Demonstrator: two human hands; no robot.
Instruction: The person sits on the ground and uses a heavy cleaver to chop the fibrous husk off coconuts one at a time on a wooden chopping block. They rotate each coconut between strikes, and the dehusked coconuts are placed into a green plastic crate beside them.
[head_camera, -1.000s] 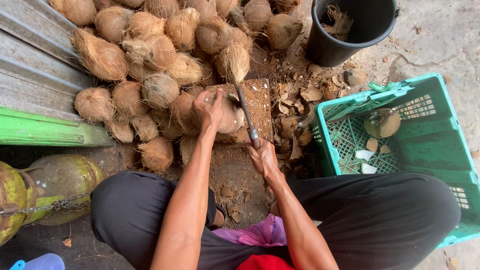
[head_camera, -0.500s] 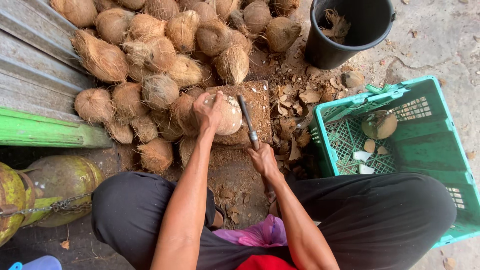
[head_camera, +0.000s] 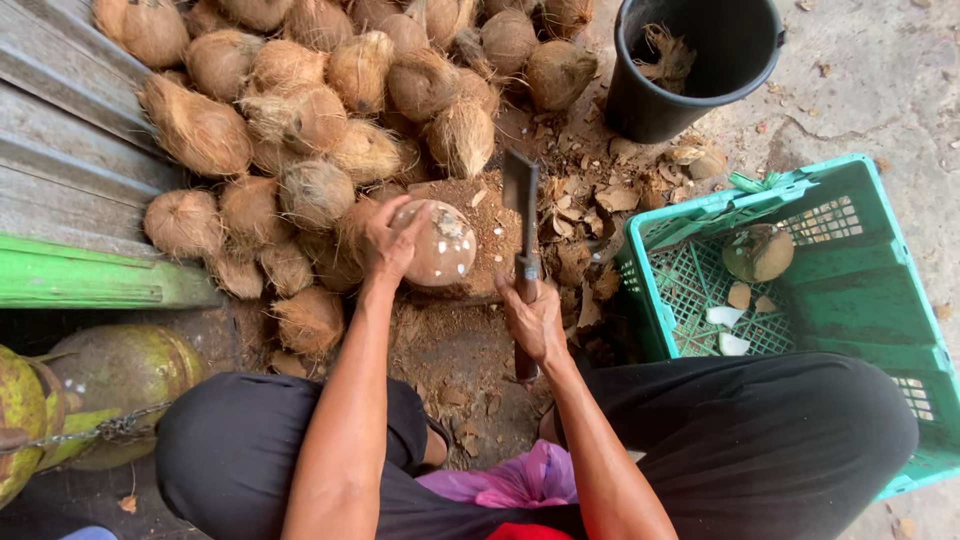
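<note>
The round, brown, partly shaved coconut (head_camera: 440, 243) sits on the worn wooden chopping block (head_camera: 485, 215); left hand (head_camera: 388, 240) grips its side; right hand (head_camera: 535, 320) clamps the dark-bladed cleaver (head_camera: 521, 205) just right of it; green plastic crate (head_camera: 860, 290) lies farther right.

The coconut (head_camera: 440, 243) under the left hand's fingers (head_camera: 385, 240) is pale brown, flecked with white. The cleaver (head_camera: 521, 215) above the right hand's fingers (head_camera: 535, 322) has a dark grey blade. Right of those fingers, the crate (head_camera: 850, 290) is teal-green; beyond it, the bucket (head_camera: 700, 60) is black. The husked coconuts (head_camera: 300, 110) past the left fingers are tan and fibrous.
</note>
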